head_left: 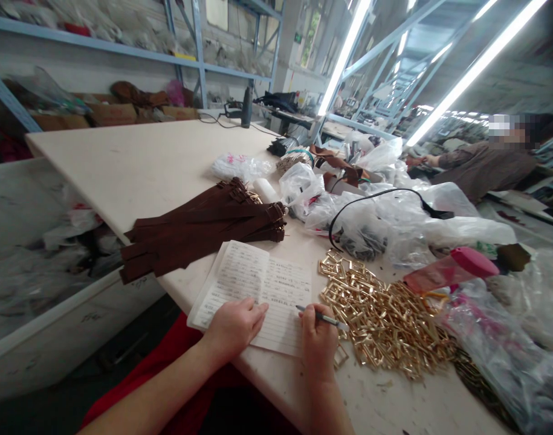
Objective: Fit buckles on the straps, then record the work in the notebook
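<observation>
My right hand [319, 344] is shut on a black and silver pen [324, 317], its tip on or just above the right page of an open lined notebook [262, 296] covered in handwriting. My left hand [234, 329] lies flat on the notebook's lower left part, holding nothing. Right of my right hand lies a heap of gold rectangular metal buckles [380, 320], almost touching it. Beyond the notebook lies a stack of brown leather straps [203, 229] with metal buckles at their far ends.
The cream table [135, 163] holds several plastic bags [371, 226], a black cable and a pink bottle [451, 269]. A co-worker [480, 169] works at the right. A black hair dryer [246, 109] stands at the far edge, before shelves. A large bin [45, 254] stands left.
</observation>
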The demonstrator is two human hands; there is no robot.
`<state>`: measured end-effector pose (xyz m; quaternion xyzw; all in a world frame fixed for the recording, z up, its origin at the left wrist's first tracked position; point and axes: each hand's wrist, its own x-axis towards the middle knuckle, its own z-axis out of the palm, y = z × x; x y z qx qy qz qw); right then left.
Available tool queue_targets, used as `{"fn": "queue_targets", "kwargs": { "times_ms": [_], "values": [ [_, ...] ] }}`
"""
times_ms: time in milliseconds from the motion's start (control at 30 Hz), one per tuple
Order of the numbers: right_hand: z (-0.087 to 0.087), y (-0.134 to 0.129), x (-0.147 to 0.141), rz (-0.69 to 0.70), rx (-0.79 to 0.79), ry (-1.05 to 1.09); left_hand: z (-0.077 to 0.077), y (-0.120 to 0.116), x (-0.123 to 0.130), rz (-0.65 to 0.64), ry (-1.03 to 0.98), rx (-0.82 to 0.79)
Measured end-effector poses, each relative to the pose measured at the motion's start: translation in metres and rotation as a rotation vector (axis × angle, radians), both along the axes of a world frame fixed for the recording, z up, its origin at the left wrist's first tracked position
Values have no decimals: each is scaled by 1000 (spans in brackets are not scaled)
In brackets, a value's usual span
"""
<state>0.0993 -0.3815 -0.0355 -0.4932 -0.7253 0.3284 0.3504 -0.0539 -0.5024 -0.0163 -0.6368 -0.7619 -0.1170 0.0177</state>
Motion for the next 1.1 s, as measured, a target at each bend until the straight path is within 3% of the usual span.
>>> {"fn": "queue_targets", "kwargs": {
  "times_ms": [467,1100],
  "values": [
    [6,1,2,20,63,-108,2,1,1,2,4,-23],
    [7,2,4,-22,63,12,3,1,1,2,-16,10]
  ]
}}
